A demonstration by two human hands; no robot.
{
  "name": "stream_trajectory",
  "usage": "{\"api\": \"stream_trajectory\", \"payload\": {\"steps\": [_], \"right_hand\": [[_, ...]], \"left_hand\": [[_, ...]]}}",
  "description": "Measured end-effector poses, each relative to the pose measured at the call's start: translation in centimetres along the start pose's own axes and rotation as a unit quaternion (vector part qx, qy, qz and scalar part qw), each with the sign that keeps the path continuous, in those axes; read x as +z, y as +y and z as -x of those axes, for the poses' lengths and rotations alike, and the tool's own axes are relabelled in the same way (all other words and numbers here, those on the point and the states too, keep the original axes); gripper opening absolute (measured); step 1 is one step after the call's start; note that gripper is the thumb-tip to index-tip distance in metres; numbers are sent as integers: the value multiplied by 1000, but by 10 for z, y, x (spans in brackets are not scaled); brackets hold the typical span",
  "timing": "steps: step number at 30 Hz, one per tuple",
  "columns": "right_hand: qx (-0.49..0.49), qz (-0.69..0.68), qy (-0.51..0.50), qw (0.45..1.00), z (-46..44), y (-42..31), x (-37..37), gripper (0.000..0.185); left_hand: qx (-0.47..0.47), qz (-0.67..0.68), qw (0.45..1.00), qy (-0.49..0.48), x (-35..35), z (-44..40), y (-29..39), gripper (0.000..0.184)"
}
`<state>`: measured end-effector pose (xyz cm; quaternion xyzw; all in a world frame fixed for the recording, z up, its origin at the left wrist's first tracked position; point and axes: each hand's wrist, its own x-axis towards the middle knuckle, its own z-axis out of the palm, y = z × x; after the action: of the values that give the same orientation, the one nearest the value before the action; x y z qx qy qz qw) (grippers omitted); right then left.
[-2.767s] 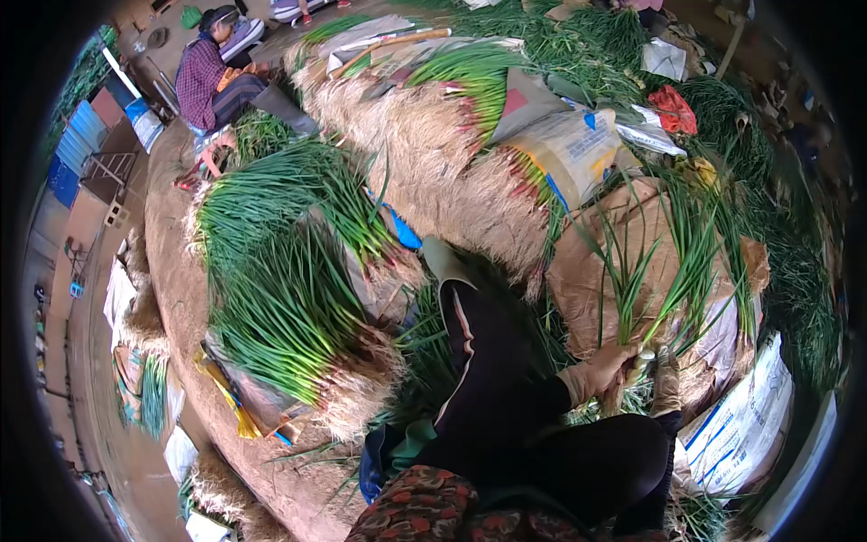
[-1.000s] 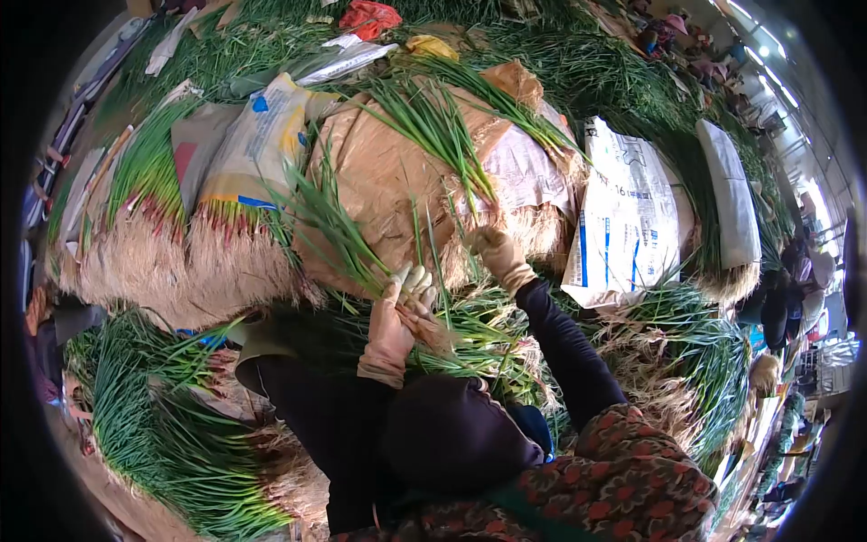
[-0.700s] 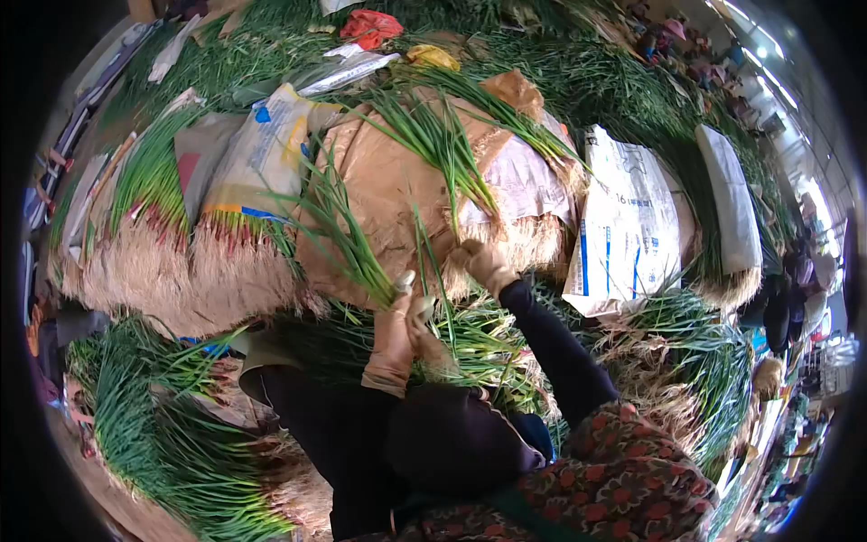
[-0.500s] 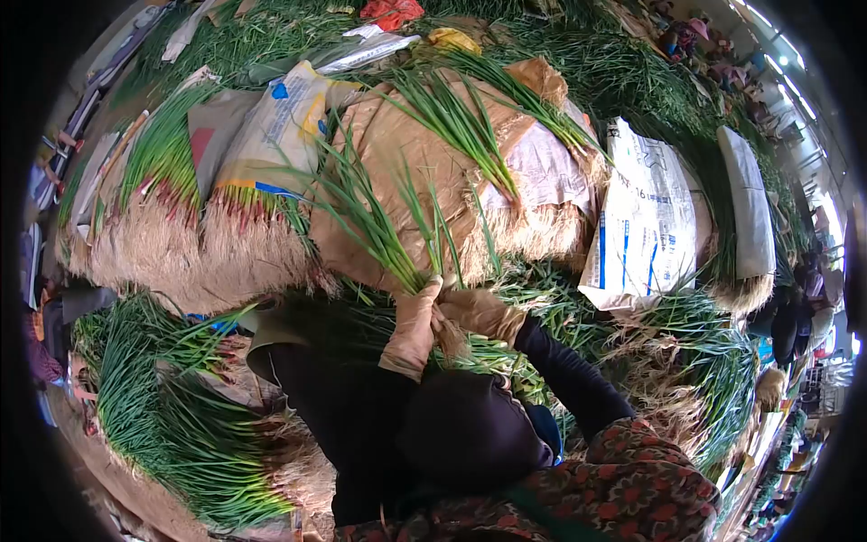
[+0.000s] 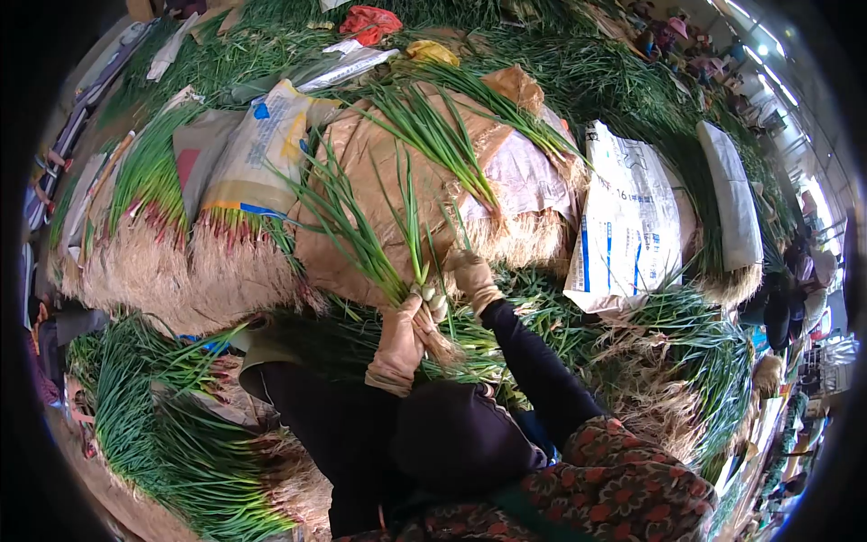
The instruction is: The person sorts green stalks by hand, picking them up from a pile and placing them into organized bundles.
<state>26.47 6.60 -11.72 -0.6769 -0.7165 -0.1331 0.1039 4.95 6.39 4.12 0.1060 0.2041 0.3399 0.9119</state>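
My left hand (image 5: 397,339), in a tan glove, is closed around a small bunch of green onions (image 5: 384,266). Their leaves fan up and to the left, white bulbs show beside my thumb, and pale roots hang to the lower right. My right hand (image 5: 473,278), also gloved, is a short way right of the bunch, apart from it. Its fingers are curled, and a thin green onion leaf (image 5: 459,228) runs up from the fingertips; the grip itself is partly hidden. Behind both hands lies a large bundle under brown sheeting (image 5: 361,208), with loose green onions (image 5: 442,144) on top.
Root-fringed bundles (image 5: 144,253) stand at left, partly covered by a printed sack (image 5: 262,149). A white sack (image 5: 628,226) covers another at right. Heaps of green onions (image 5: 190,443) lie lower left, more (image 5: 686,361) lower right. Other people (image 5: 673,32) are at the far upper right.
My right hand has drawn away from the bunch to the right and upward. The bulbs and roots in my left hand now show more plainly. The whole view has shifted slightly.
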Motion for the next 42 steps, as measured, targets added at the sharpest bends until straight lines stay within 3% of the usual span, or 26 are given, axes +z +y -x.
{"api": "stream_trajectory", "payload": {"steps": [1,2,4,6,8,10,12,15,16,18,19,20,22,24,25,27,28,29,32,33,36,37,39,40,41,42], "right_hand": [[89,-198,-104,971,7,6,-13,27],[170,-383,-203,885,10,4,-37,25],[152,-213,-251,932,0,7,-80,24],[239,-174,-107,949,-15,52,-76,28],[389,-204,-2,899,-43,64,-134,32],[317,-31,-49,947,-31,92,-96,31],[323,-74,-115,937,-41,63,-115,24],[131,-119,22,984,-17,-5,-138,20],[129,-176,-7,976,1,-27,-130,19],[86,-430,-119,891,17,-62,-161,19],[172,-570,-215,774,18,-78,-164,36],[140,-593,-268,746,19,-71,-156,35],[258,-843,-255,397,17,-51,-134,20],[258,-568,-173,763,-9,-42,-143,27],[238,-634,-91,730,-12,-42,-109,29],[199,-578,-44,790,-22,-48,-86,33],[178,-450,-78,871,-32,-57,-112,35],[253,-454,-126,845,-43,-67,-143,35],[294,-465,-44,834,-37,-74,-133,30],[353,-439,-103,820,-39,-73,-129,26],[355,-623,-71,694,-31,-65,-56,22],[362,-616,-79,695,-35,-68,-61,22],[173,-358,-143,906,-26,-66,-78,20],[63,-206,-168,962,-19,-62,-86,19],[267,-230,-294,888,-10,-57,-87,19],[128,-137,-365,912,13,-44,-73,22]], "left_hand": [[-4,2,1000,14,5,2,2,7],[-9,22,1000,19,4,0,3,9],[-25,71,997,35,-5,0,2,14],[-37,36,998,35,-6,-2,1,34],[-87,-8,996,7,-16,-3,1,35],[-80,9,997,-4,-29,-8,-4,34],[-58,-7,998,20,-18,-11,1,33],[-8,-56,993,105,0,-8,-3,25],[-27,-93,989,116,-8,-12,-5,23],[-66,-167,974,135,-29,-16,-7,19],[-73,-180,971,141,-34,-18,-4,17],[-58,-202,966,152,-37,-18,-5,16],[-28,-245,954,171,-37,-18,-10,16],[-10,-233,960,156,-33,-15,-14,14],[-1,-227,963,146,-31,-15,-17,14],[-21,-296,945,138,-13,-5,-9,16],[-14,-295,944,147,-15,-6,-9,17],[-8,-294,943,156,-18,-7,-10,18],[18,-305,930,203,-14,-10,-13,15],[31,-315,924,213,-14,-13,-16,14],[150,-348,900,216,-53,-31,-35,11],[183,-325,903,212,-51,-32,-35,11],[226,-245,921,200,-45,-31,-39,11],[238,-187,933,194,-29,-26,-32,12],[188,-192,939,213,-9,-14,-14,11],[139,-201,949,197,-4,-4,1,11]]}}
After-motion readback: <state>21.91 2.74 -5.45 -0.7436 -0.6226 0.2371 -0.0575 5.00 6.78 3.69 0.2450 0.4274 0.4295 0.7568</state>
